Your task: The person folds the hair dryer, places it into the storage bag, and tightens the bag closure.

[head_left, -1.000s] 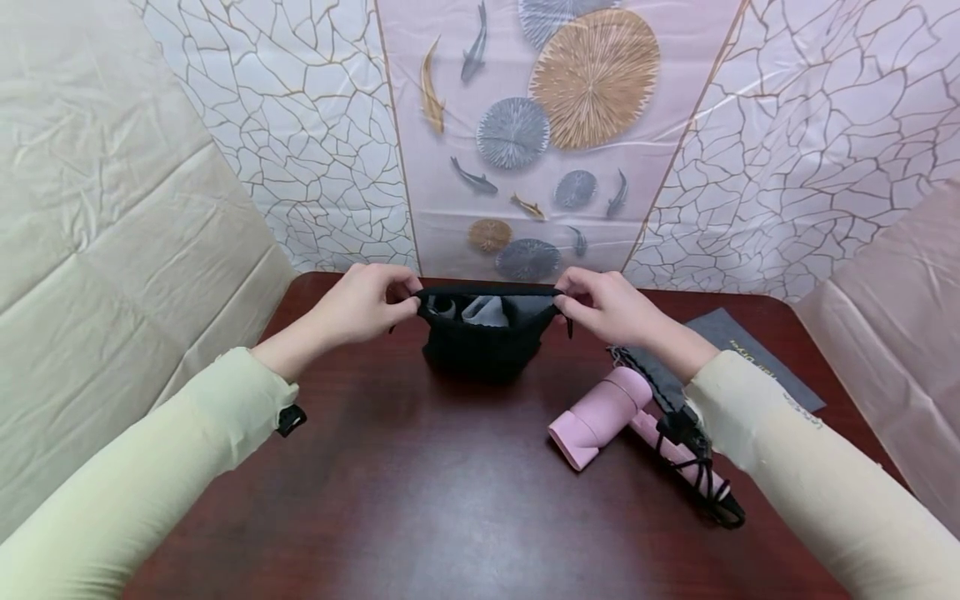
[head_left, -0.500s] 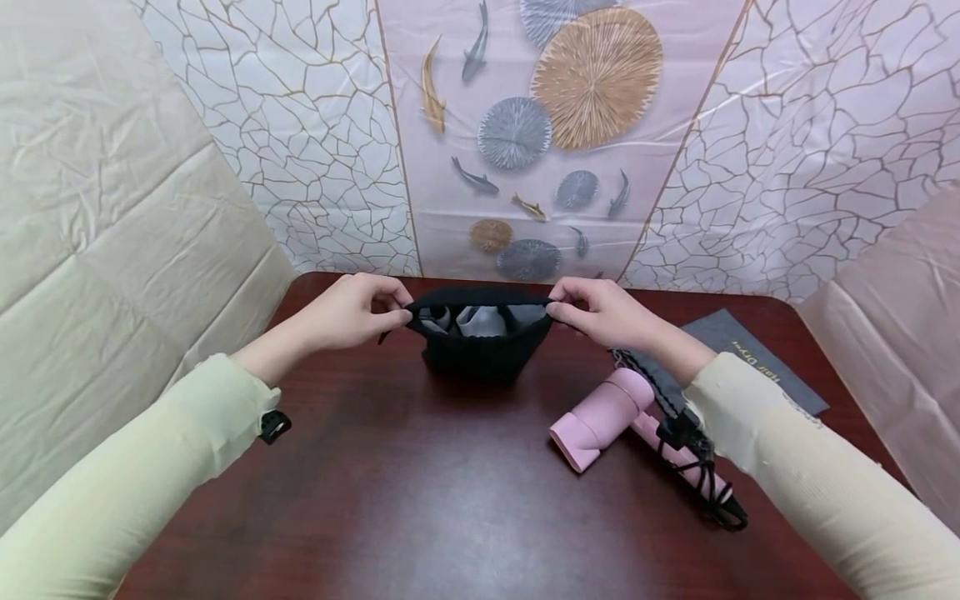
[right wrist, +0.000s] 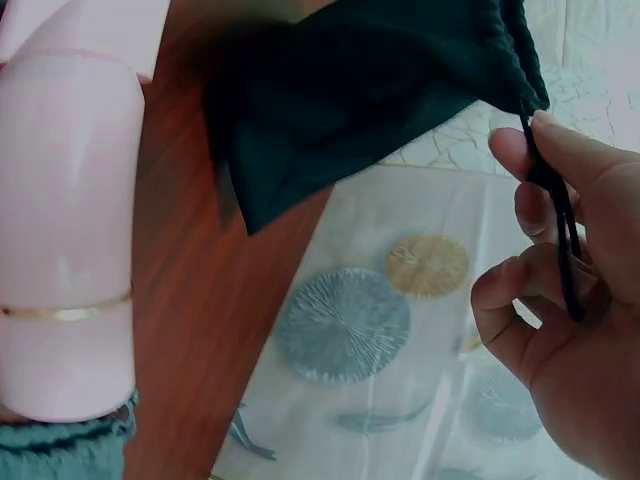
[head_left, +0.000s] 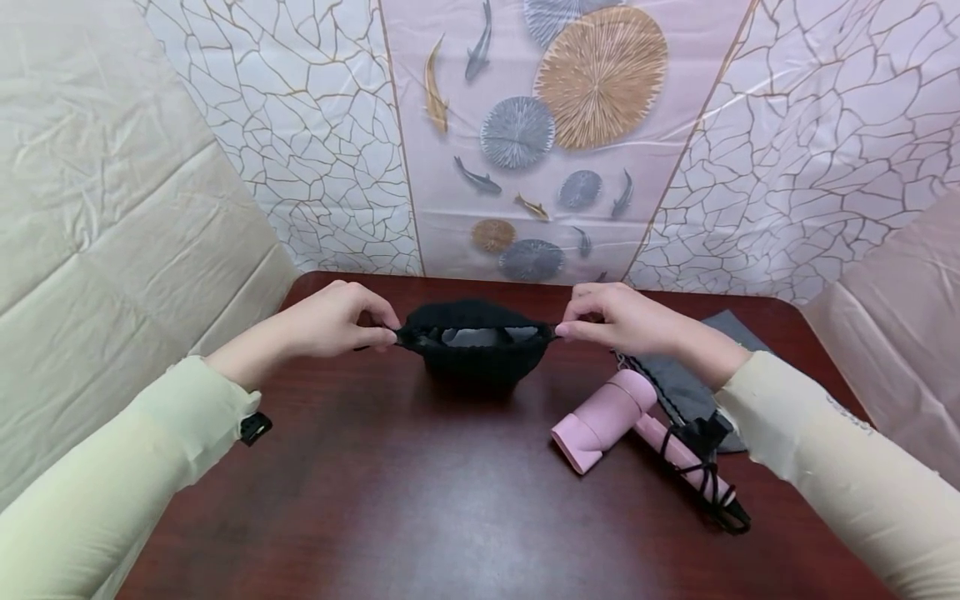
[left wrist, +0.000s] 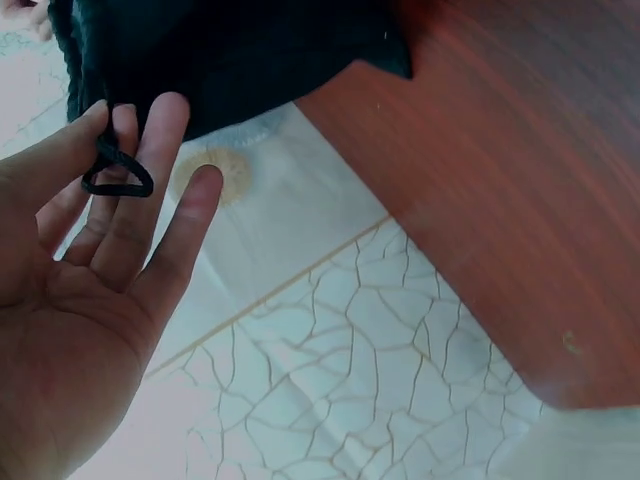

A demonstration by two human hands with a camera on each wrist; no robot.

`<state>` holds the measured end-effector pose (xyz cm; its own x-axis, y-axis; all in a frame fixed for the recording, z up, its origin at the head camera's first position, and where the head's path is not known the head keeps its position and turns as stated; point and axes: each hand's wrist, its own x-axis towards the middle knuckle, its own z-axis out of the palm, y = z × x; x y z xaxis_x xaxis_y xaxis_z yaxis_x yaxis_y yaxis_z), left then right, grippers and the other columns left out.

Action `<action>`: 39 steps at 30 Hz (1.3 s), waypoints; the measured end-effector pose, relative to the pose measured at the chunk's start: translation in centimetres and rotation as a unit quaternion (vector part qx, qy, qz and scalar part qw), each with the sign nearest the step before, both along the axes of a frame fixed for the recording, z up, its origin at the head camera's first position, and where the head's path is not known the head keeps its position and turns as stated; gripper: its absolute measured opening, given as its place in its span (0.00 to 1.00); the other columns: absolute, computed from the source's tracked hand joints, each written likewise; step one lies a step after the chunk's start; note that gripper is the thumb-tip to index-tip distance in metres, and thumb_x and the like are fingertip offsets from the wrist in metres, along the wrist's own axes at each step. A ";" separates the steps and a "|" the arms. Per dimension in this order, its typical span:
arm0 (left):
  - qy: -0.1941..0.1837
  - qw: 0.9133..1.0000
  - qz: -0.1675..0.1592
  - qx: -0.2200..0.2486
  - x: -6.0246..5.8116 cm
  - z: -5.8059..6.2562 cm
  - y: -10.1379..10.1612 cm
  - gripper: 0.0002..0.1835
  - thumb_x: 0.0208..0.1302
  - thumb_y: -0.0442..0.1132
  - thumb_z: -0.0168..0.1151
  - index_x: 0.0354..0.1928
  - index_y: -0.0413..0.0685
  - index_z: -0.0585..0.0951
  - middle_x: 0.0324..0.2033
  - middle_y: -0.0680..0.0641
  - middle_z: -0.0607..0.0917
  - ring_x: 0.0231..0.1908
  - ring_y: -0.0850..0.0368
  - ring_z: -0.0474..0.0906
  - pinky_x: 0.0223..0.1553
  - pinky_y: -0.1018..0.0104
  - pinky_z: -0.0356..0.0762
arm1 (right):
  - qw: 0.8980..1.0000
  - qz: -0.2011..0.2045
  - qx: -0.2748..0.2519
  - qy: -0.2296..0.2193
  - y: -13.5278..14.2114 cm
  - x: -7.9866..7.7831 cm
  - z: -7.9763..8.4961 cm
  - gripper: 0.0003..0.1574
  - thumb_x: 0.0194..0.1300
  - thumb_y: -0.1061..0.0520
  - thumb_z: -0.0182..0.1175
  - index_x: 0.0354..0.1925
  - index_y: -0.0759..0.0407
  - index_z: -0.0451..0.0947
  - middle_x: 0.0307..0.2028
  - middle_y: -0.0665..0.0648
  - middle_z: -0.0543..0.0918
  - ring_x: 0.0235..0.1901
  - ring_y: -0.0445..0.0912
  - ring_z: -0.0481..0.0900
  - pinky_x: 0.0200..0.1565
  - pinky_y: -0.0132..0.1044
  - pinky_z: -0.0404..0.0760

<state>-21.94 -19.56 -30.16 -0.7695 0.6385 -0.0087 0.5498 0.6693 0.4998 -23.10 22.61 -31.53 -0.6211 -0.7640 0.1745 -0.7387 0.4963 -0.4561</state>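
A black drawstring pouch (head_left: 480, 367) stands on the table toward its far side, its mouth drawn narrower and gathered. Pale grey pieces (head_left: 471, 337) show inside, too covered to identify. My left hand (head_left: 337, 321) pinches the drawstring at the pouch's left corner; in the left wrist view a loop of the drawstring (left wrist: 122, 186) hangs past the thumb. At the opposite corner my right hand (head_left: 622, 321) pinches the other drawstring end (right wrist: 568, 250) between thumb and index finger, its cord lying across the palm.
Near my right forearm lies a pink hair dryer (head_left: 607, 412) with black cord wrapped about its handle (head_left: 686, 450). Grey flat material (head_left: 731, 329) is partly hidden behind that arm. The patterned cloth backdrop (head_left: 330, 167) rises just beyond the table (head_left: 420, 517).
Both hands have come lower and nearer, and have spread apart. They have shifted from the pouch's rim to its drawstring ends. The pouch's mouth has narrowed, covering more of the contents.
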 end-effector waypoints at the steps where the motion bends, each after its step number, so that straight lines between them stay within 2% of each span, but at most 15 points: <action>1: 0.005 1.000 -0.002 -0.005 0.0 0.2 -0.2 0.04 0.70 0.35 0.71 0.41 0.53 0.91 0.29 0.58 0.91 0.29 0.61 0.82 0.39 0.59 0.79 | 1.000 -0.001 -0.001 0.006 0.2 0.0 0.2 0.12 0.77 0.58 0.65 0.35 0.43 0.86 0.33 0.42 0.76 0.31 0.37 0.72 0.36 0.36 0.75; 8: 0.019 0.999 -0.001 -0.029 0.2 1.3 -1.8 0.05 0.69 0.37 0.72 0.39 0.58 0.92 0.28 0.59 0.90 0.27 0.64 0.80 0.38 0.62 0.79 | 0.999 -0.009 -0.004 0.043 1.5 0.1 1.0 0.13 0.77 0.61 0.64 0.35 0.43 0.83 0.35 0.42 0.74 0.32 0.36 0.71 0.37 0.38 0.76; 11: 0.019 0.999 0.000 -0.036 0.2 1.4 -2.5 0.04 0.69 0.37 0.72 0.39 0.57 0.92 0.27 0.59 0.90 0.29 0.64 0.81 0.39 0.62 0.80 | 0.997 -0.010 0.008 0.076 2.1 0.1 0.9 0.13 0.75 0.61 0.66 0.34 0.43 0.82 0.35 0.42 0.73 0.32 0.36 0.70 0.37 0.38 0.75; 15: 0.022 0.999 0.004 -0.043 0.3 1.4 -3.4 0.04 0.69 0.37 0.73 0.39 0.56 0.92 0.25 0.61 0.89 0.30 0.65 0.83 0.39 0.63 0.79 | 0.991 -0.013 0.016 0.129 3.0 0.1 0.5 0.13 0.70 0.63 0.70 0.35 0.43 0.83 0.39 0.43 0.76 0.36 0.36 0.75 0.39 0.40 0.78; 20: 0.041 0.998 0.005 -0.052 0.4 0.7 -4.8 0.03 0.68 0.35 0.73 0.38 0.51 0.92 0.24 0.59 0.89 0.29 0.64 0.84 0.36 0.64 0.79 | 0.986 -0.022 0.020 0.166 4.4 0.3 -0.1 0.13 0.67 0.62 0.72 0.35 0.42 0.84 0.40 0.42 0.77 0.34 0.34 0.75 0.35 0.39 0.77; 24: 0.075 0.995 0.003 -0.060 0.4 -0.1 -6.1 0.02 0.67 0.34 0.73 0.39 0.46 0.92 0.26 0.57 0.89 0.29 0.62 0.86 0.38 0.60 0.83 | 0.983 -0.024 0.014 0.184 5.7 0.3 -0.7 0.14 0.65 0.64 0.73 0.35 0.42 0.84 0.39 0.41 0.77 0.33 0.34 0.72 0.33 0.37 0.75; 32: 0.144 0.987 0.002 -0.069 0.5 -1.3 -8.1 0.05 0.63 0.30 0.74 0.35 0.49 0.92 0.24 0.63 0.85 0.28 0.64 0.82 0.39 0.55 0.84 | 0.983 -0.027 0.007 0.183 8.0 0.6 -2.3 0.15 0.67 0.62 0.72 0.33 0.41 0.82 0.39 0.42 0.78 0.37 0.36 0.75 0.37 0.36 0.75; 35: 0.136 0.988 0.011 -0.066 0.5 -1.7 -8.2 0.05 0.63 0.30 0.75 0.36 0.49 0.92 0.25 0.62 0.85 0.29 0.64 0.82 0.39 0.56 0.83 | 0.984 -0.014 0.001 0.178 7.9 0.5 -2.9 0.13 0.67 0.61 0.72 0.33 0.41 0.83 0.38 0.41 0.78 0.35 0.34 0.74 0.35 0.33 0.74; 39: 0.086 0.994 0.030 -0.060 0.8 -2.5 -8.3 0.04 0.65 0.32 0.75 0.38 0.49 0.93 0.29 0.59 0.90 0.31 0.64 0.83 0.38 0.59 0.83 | 0.984 0.013 0.006 0.180 7.5 0.6 -3.9 0.13 0.66 0.59 0.73 0.32 0.41 0.82 0.36 0.40 0.75 0.32 0.33 0.70 0.31 0.30 0.71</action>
